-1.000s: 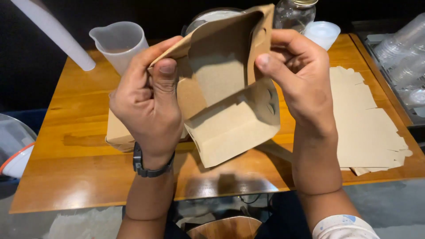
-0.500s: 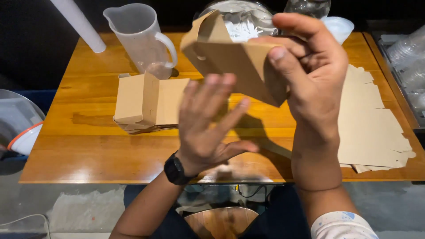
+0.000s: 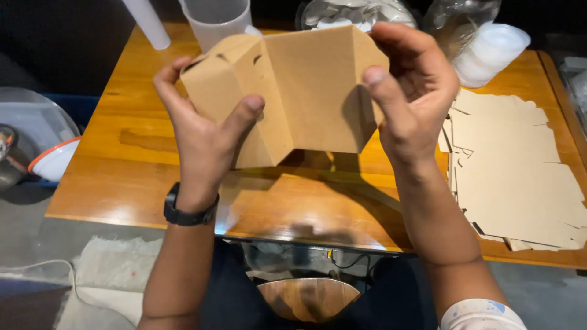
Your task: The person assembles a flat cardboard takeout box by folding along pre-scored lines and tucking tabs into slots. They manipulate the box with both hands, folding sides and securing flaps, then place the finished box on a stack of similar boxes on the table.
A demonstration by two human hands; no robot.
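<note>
Brown cardboard box (image 3: 293, 91) held above wooden table (image 3: 122, 171), folding step in hand. Left hand (image 3: 205, 131) clamped on box at 9 o'clock, right hand (image 3: 409, 101) at 3 o'clock. Flat blanks (image 3: 520, 177) stacked at 4 o'clock. Next judged: panels pressed square, tabs locked.

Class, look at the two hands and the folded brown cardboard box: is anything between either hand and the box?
Nothing visible. The left hand and the right hand both grip the folded brown cardboard box directly, held above the wooden table.
</note>
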